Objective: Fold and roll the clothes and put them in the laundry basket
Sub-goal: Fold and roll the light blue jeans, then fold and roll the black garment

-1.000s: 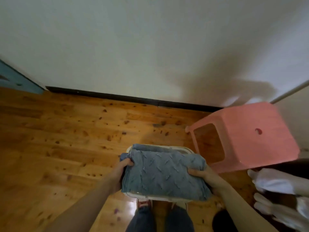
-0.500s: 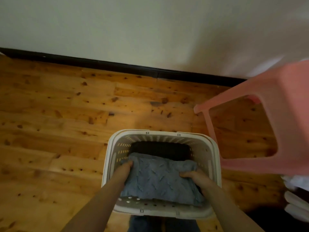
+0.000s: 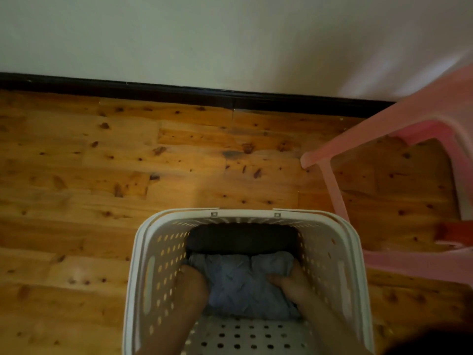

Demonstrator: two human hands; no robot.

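Note:
A white perforated laundry basket [image 3: 153, 267] stands on the wood floor right below me. Deep inside it lies a folded blue-grey knitted garment [image 3: 243, 280], pressed against a dark rolled garment [image 3: 242, 239] at the basket's far side. My left hand [image 3: 190, 278] grips the blue garment's left edge and my right hand [image 3: 290, 281] grips its right edge. Both forearms reach down into the basket. The garment's lower part is partly hidden by my arms.
A pink plastic stool [image 3: 399, 139] stands to the right of the basket, one leg close to its far right corner. A white wall with a black skirting board [image 3: 179, 92] runs along the back. Wooden floor [image 3: 89, 175] stretches to the left.
Both hands have carried the folded blue garment from above the basket rim down to its bottom. The view has tilted further down over the basket.

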